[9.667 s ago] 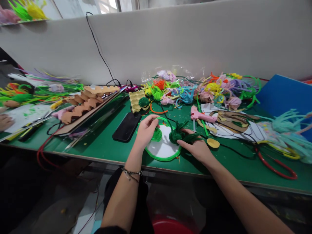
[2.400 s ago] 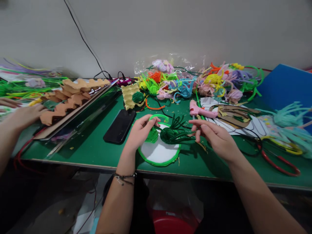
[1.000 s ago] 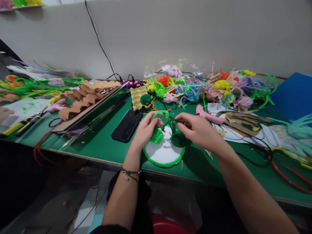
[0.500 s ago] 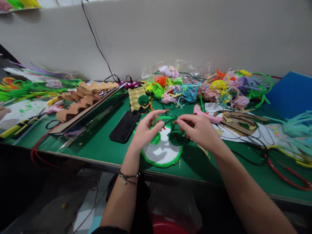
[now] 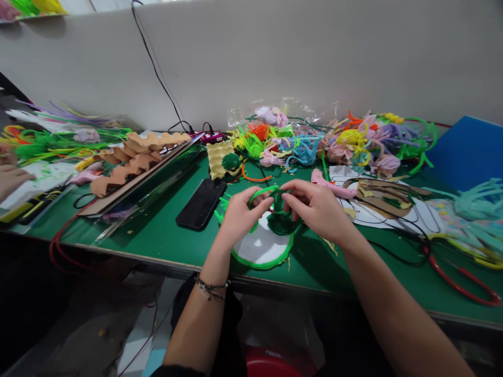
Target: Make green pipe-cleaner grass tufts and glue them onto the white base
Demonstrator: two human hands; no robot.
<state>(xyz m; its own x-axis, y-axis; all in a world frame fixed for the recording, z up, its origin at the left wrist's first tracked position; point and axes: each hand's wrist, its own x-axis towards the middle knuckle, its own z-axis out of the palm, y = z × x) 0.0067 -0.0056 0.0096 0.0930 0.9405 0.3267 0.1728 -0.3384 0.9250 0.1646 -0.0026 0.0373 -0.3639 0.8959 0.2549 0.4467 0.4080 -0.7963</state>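
In the middle of the head view, a white disc (image 5: 261,248) with a bright green fuzzy rim rests on the green table. My left hand (image 5: 245,209) is closed over its upper left part, thumb and fingers gripping a bright green pipe cleaner (image 5: 270,189) that arches above the disc. Close beside it, my right hand (image 5: 314,207) pinches near the pipe cleaner's right end, where dark green stems meet it. A dark green fuzzy ball (image 5: 281,224) sits below the right fingers, over the disc's right side. My fingers hide the exact joint.
Left of my hands lies a black phone (image 5: 201,204). A pink glue gun (image 5: 334,186) rests at the right on paper. Behind are an egg-carton piece (image 5: 220,159) and heaped coloured pipe cleaners (image 5: 306,146). Another person's hand (image 5: 13,180) shows at far left.
My left hand has moved right, bringing its fingers close to my right hand. An orange pipe cleaner behind it is now more exposed. The other person's hand reaches further into view.
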